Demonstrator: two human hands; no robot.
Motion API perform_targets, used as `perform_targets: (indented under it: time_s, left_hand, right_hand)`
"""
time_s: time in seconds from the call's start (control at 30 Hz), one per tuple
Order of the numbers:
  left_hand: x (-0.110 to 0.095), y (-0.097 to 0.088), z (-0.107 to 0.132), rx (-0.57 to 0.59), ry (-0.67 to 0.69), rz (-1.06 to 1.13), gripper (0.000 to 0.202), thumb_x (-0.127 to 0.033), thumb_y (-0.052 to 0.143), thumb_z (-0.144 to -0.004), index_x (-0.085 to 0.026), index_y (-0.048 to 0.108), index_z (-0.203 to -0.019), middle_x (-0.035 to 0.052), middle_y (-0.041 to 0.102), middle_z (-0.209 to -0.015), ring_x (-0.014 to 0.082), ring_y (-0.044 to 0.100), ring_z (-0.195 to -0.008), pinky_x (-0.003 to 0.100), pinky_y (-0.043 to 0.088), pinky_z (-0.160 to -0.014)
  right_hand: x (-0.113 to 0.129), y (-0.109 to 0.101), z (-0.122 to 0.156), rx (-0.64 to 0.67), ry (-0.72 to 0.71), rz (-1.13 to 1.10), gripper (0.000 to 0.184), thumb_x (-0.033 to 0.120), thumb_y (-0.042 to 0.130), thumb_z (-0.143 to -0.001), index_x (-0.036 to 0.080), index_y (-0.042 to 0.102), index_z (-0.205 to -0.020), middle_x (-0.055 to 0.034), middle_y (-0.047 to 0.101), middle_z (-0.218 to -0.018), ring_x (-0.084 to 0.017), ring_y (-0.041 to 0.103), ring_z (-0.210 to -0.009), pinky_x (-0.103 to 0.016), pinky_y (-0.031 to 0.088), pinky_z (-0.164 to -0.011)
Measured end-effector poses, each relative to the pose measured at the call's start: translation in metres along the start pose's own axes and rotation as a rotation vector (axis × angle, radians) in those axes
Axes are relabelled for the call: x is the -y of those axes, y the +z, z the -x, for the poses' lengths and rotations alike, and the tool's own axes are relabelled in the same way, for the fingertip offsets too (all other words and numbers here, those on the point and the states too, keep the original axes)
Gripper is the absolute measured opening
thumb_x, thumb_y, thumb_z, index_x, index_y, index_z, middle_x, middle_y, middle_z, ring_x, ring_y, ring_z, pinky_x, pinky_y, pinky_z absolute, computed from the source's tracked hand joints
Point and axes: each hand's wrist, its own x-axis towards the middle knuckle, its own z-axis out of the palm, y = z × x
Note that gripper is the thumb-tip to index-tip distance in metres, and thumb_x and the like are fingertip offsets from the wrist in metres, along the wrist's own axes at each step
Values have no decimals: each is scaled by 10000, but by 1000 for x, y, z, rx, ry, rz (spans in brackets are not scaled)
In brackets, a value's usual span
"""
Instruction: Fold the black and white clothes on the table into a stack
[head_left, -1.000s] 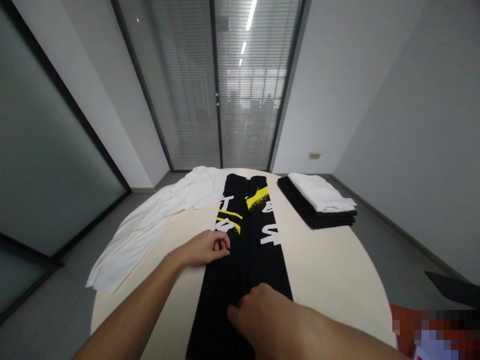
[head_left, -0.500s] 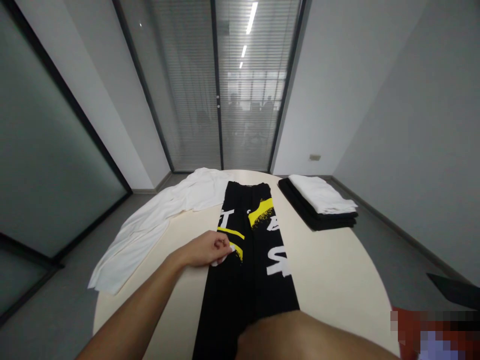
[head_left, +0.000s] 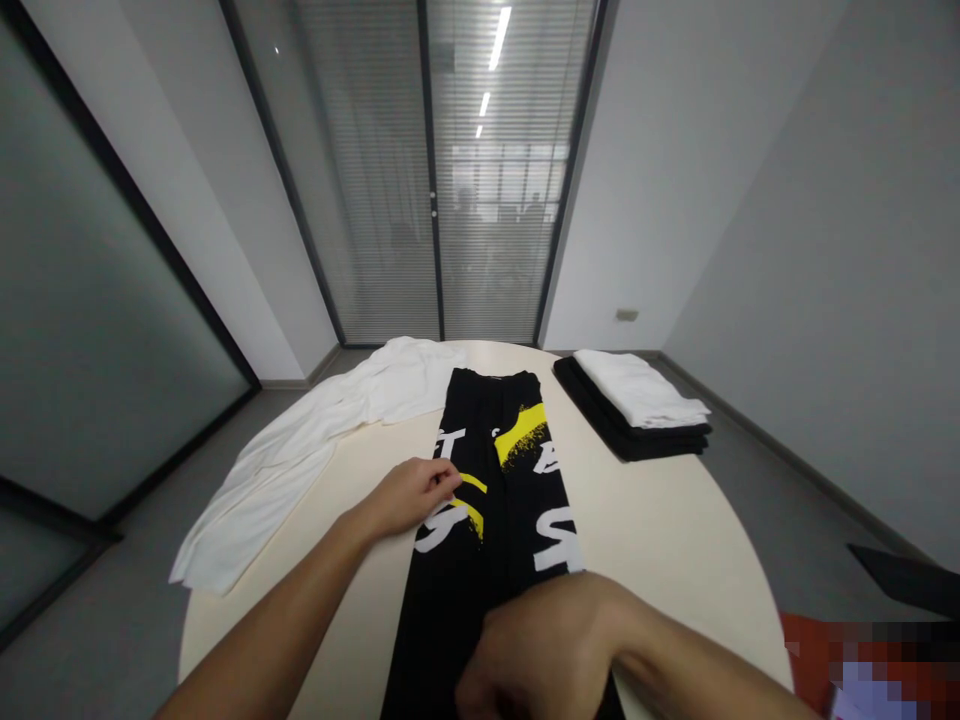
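A long black garment (head_left: 499, 500) with white letters and yellow marks lies folded in a narrow strip down the middle of a round cream table (head_left: 660, 530). My left hand (head_left: 409, 492) rests at the strip's left edge, fingers pinched on the cloth. My right hand (head_left: 544, 650) lies low in view on the near part of the black garment, knuckles up and fingers curled under; what they grip is hidden.
A loose white garment (head_left: 300, 450) sprawls over the table's left side and hangs past the edge. A folded pile, white cloth (head_left: 637, 388) on black cloth (head_left: 622, 432), sits at the back right. Glass doors with blinds (head_left: 435, 170) stand behind the table.
The black garment has slid toward me by a hand's width, so its far end has left the table's back edge. Both hands stayed on it; my right hand drew nearer.
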Motion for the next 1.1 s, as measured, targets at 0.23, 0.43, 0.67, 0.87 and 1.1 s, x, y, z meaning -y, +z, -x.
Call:
perform_targets:
  time_s: [0.23,0.43,0.67,0.87,1.1]
  left_hand:
    - [13,4,-3,91,31,649,801,-756,153,-944,-128,649,-908,118,734,-852,182,638,-690,310,465,-694]
    - [7,0,2,178,53,600,568,-695,536,-874,-165,655,-1040,23,641,-823,166,570,-727,279,427,-663]
    - [7,10,-5,18,10,470,263,-387,704,-826,-179,640,-973,9,645,-862,167,589,-790,265,439,-683]
    - [-5,9,-8,-255,11,489,280,-431,652,-870,-183,634,-999,4,642,-839,173,606,-798,275,461,-714]
    - [-2,18,-19,-427,-6,482,282,-425,606,-885,-183,651,-1021,43,693,-913,208,657,-864,322,513,-788]
  right_hand:
    - [-42,-26,54,-580,24,-273,129,180,635,-758,179,512,-799,93,462,-639,-62,417,-559,-185,304,-517]
    - [-74,-34,63,-830,66,-293,139,300,580,-898,166,564,-933,35,530,-765,-94,452,-636,-212,352,-562]
    - [-69,-32,58,-909,156,-107,299,431,626,-909,178,632,-1069,-24,654,-958,-172,592,-839,-275,462,-729]
    - [-74,-35,59,-1103,214,145,381,382,672,-870,195,653,-1201,-69,714,-1125,-235,662,-975,-348,501,-878]
    - [-87,-41,54,-1237,281,366,322,183,534,-921,197,673,-1211,-89,715,-1196,-243,666,-1088,-383,499,-972]
